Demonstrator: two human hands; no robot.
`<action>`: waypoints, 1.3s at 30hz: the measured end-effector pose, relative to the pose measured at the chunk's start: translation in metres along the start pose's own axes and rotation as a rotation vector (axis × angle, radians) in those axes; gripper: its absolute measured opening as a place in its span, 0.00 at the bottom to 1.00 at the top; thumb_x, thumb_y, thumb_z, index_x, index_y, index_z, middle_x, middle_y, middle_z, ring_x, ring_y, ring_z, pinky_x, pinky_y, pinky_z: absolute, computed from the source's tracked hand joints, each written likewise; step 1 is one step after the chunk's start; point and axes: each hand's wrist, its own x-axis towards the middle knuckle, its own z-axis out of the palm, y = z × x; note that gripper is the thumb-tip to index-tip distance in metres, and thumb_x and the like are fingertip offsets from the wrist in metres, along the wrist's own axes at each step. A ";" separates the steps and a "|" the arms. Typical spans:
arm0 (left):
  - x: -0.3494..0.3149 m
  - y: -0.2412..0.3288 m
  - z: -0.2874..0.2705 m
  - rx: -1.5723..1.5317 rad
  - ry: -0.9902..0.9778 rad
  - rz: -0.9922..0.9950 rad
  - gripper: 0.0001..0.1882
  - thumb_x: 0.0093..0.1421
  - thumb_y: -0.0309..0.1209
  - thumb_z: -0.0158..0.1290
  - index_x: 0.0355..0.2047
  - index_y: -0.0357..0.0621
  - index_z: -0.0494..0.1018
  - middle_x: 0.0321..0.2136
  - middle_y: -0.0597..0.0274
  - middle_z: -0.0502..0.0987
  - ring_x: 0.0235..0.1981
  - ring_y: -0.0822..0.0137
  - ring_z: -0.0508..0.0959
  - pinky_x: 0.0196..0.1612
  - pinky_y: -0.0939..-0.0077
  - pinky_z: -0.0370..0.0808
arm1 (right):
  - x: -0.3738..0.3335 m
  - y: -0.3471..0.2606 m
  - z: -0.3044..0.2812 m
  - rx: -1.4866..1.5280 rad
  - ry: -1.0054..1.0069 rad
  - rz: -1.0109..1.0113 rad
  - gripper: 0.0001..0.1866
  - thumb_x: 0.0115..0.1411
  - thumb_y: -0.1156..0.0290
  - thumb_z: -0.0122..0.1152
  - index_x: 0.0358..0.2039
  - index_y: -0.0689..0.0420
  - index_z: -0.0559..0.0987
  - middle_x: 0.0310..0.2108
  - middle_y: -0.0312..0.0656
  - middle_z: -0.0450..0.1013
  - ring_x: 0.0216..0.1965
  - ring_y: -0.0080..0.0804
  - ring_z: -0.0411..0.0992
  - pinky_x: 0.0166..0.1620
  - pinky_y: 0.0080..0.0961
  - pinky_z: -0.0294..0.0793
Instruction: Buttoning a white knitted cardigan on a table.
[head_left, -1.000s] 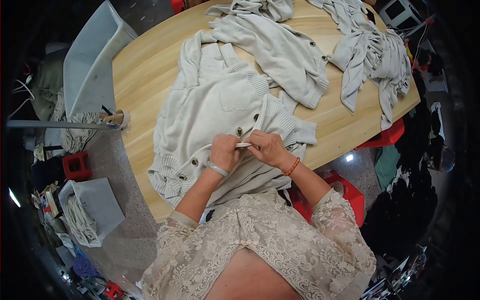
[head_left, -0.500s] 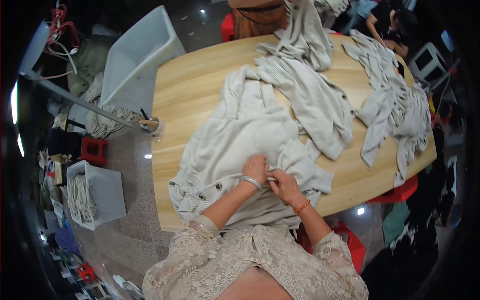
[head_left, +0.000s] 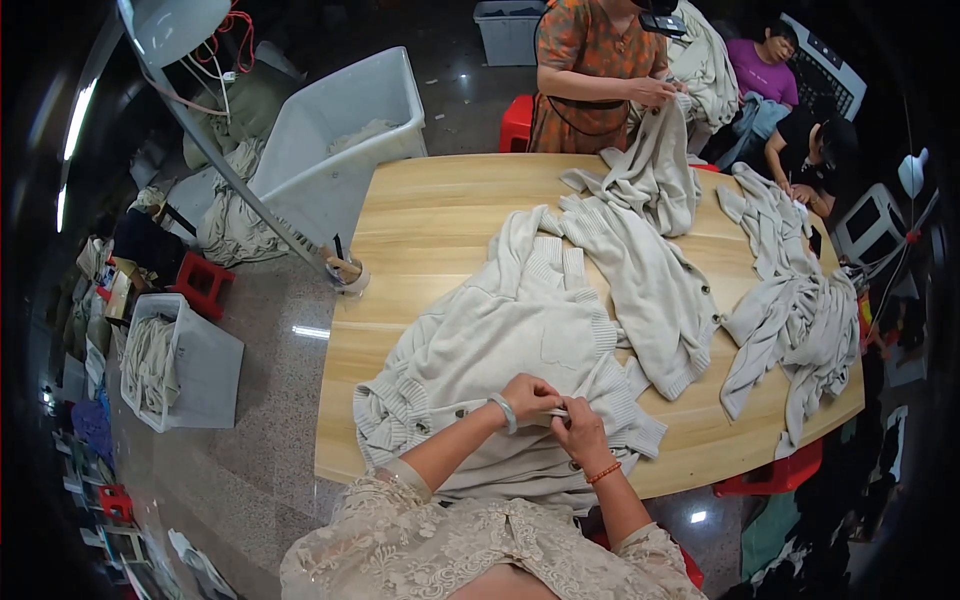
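A light beige knit cardigan (head_left: 490,335) with dark buttons is spread on the wooden table (head_left: 410,225) in front of me. My left hand (head_left: 530,400), bangle at the wrist, pinches a bit of the cardigan's edge over its near part. Right beside it, my right hand (head_left: 582,432), with a red beaded bracelet, has its fingers closed on the same edge. Whatever lies deeper between the fingertips is hidden. A second buttoned cardigan (head_left: 655,315) lies just beyond, partly against the first.
More beige knitwear (head_left: 775,305) is heaped on the table's right. Across the table, a person in an orange patterned dress (head_left: 590,75) handles another garment. A lamp arm (head_left: 215,150) and a cup of tools (head_left: 350,277) stand at the left edge, near a large bin (head_left: 345,115).
The view has tilted up, bringing more of the co-workers into sight. Both hands remain close together at the cardigan; the pinched edge is now raised between the fingertips.
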 end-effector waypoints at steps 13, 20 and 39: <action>-0.017 -0.016 0.005 0.567 0.092 0.411 0.11 0.53 0.27 0.50 0.37 0.42 0.77 0.29 0.50 0.77 0.31 0.52 0.77 0.35 0.65 0.73 | -0.004 0.009 0.001 0.158 -0.043 -0.028 0.13 0.53 0.80 0.54 0.41 0.61 0.75 0.28 0.47 0.72 0.27 0.37 0.72 0.32 0.28 0.71; -0.023 -0.013 0.001 0.512 0.155 0.404 0.10 0.55 0.28 0.50 0.36 0.41 0.76 0.28 0.50 0.77 0.30 0.54 0.78 0.34 0.69 0.73 | -0.002 -0.007 0.005 0.058 0.091 -0.104 0.14 0.48 0.86 0.51 0.37 0.61 0.76 0.28 0.51 0.70 0.30 0.51 0.71 0.34 0.36 0.70; -0.038 -0.014 -0.007 0.538 0.127 0.182 0.10 0.52 0.32 0.58 0.32 0.40 0.76 0.25 0.59 0.78 0.28 0.75 0.75 0.34 0.77 0.73 | 0.010 0.018 -0.037 -0.074 -0.358 -0.038 0.09 0.52 0.62 0.57 0.28 0.54 0.75 0.30 0.46 0.73 0.33 0.47 0.73 0.35 0.41 0.71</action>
